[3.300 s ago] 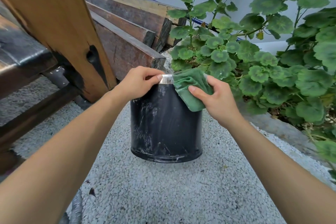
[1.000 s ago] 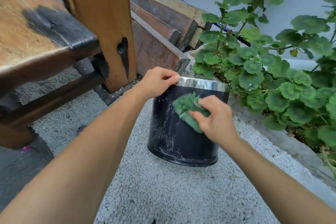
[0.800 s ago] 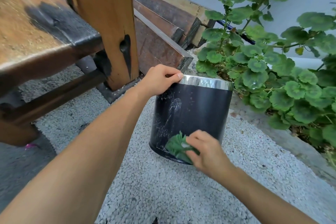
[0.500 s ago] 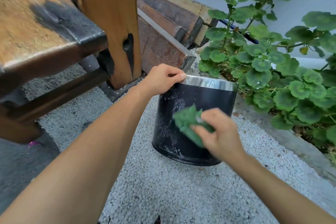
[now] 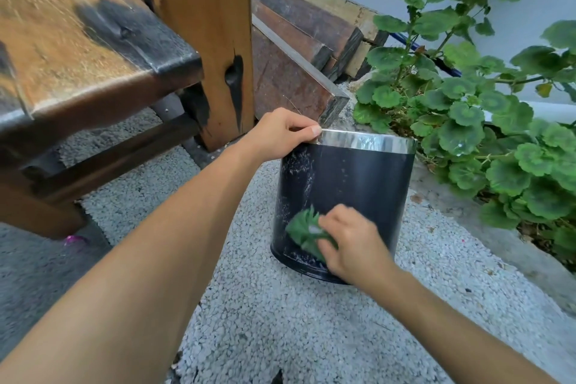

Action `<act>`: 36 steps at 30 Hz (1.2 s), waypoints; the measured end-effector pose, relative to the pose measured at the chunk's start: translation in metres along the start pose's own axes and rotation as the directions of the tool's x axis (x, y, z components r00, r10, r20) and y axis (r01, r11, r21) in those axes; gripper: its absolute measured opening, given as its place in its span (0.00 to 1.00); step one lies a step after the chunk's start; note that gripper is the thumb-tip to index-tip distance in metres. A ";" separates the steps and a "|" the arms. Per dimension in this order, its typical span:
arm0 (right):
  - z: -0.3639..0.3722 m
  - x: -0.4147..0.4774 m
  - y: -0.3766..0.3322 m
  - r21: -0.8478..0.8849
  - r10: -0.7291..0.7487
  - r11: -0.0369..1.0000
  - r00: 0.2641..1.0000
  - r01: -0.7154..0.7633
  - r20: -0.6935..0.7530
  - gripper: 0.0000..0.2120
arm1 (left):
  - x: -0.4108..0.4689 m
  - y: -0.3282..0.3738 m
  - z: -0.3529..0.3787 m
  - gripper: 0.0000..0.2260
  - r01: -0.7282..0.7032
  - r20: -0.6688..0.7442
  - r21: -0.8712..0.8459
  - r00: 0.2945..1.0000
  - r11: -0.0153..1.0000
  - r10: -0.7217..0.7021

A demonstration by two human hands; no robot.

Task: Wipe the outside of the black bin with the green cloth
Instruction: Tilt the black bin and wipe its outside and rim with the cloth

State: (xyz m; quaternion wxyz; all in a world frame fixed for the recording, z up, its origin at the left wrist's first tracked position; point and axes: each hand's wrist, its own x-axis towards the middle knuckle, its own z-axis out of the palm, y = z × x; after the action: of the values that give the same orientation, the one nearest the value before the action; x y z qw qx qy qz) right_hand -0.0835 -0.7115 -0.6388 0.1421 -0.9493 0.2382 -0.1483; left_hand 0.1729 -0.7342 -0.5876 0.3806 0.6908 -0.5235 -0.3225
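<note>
The black bin [image 5: 358, 178] stands on the pebbled ground, tilted a little, with a shiny metal band around its top. White smears streak its left side. My left hand [image 5: 282, 134] grips the metal rim at the bin's upper left. My right hand [image 5: 350, 241] presses the crumpled green cloth [image 5: 304, 229] against the lower front of the bin wall, near its base. The fingers cover much of the cloth.
A wooden bench [image 5: 93, 50] with a thick upright post [image 5: 205, 34] stands close on the left. Stacked timber planks [image 5: 305, 37] lie behind the bin. A leafy green plant [image 5: 473, 109] crowds the right, beyond a concrete kerb [image 5: 467, 212].
My right hand has swept the cloth down the bin's front, from mid-height to near the base. My left hand has kept its hold on the rim.
</note>
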 end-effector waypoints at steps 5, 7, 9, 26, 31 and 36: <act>0.019 -0.032 -0.008 0.044 -0.008 0.999 0.982 0.000 0.190 0.10 | 0.000 -0.007 0.000 0.09 0.009 0.004 -0.012 1.000 1.000 -0.009; 0.006 -0.021 -0.005 0.100 0.028 0.994 0.985 -0.046 0.168 0.07 | 0.000 -0.007 0.001 0.09 0.004 -0.003 -0.004 1.000 1.000 -0.004; -0.016 0.002 -0.005 0.137 0.076 0.988 0.997 -0.076 0.008 0.04 | 0.001 -0.004 0.000 0.09 -0.003 -0.002 0.006 1.000 1.000 0.003; 0.003 0.031 -0.028 -0.134 0.014 0.991 0.996 -0.002 0.086 0.09 | -0.006 0.008 -0.010 0.09 0.008 0.102 0.025 0.995 1.000 -0.011; 0.033 -0.007 -0.036 -0.197 0.066 0.980 0.920 0.013 0.387 0.12 | -0.009 0.008 -0.011 0.10 -0.014 0.135 0.039 0.991 0.999 0.009; -0.007 -0.008 -0.025 0.062 0.080 0.993 0.961 -0.100 0.266 0.09 | -0.013 0.006 -0.015 0.08 -0.090 0.167 0.087 0.983 0.992 0.075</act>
State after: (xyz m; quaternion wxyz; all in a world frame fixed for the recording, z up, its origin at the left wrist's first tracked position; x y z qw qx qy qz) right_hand -0.0822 -0.6877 -0.6255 0.2145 -0.9427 0.2544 -0.0233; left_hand 0.1799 -0.7198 -0.5745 0.3163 0.6568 -0.5958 -0.3370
